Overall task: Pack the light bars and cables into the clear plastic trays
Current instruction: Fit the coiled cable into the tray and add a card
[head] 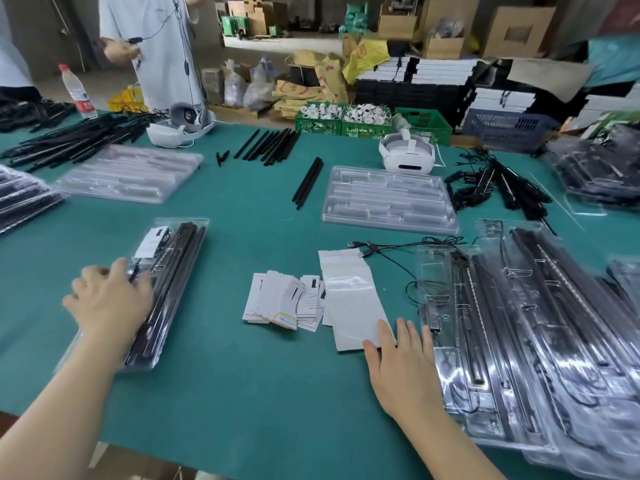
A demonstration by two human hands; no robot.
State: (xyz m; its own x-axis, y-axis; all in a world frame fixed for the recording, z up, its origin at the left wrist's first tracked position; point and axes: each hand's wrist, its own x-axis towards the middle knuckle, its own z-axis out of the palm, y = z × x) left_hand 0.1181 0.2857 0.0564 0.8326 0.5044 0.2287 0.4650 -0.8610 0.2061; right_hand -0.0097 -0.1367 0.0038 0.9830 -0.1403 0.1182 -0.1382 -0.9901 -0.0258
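While blurred, left hand (110,299) covers packed tray (166,292) (contents unclear), right-side trays (540,341) cropped

Packed tray (166,289) left; leaflets (287,301) centre; tray stack (519,341) right.

Filled clear tray (169,289) of black light bars (173,271) lies at left.

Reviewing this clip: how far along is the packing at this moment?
Done: filled trays stacked at right. In hand: the left hand rests on a packed tray; the right hand lies flat beside a white pouch. Left: an empty tray, loose bars.
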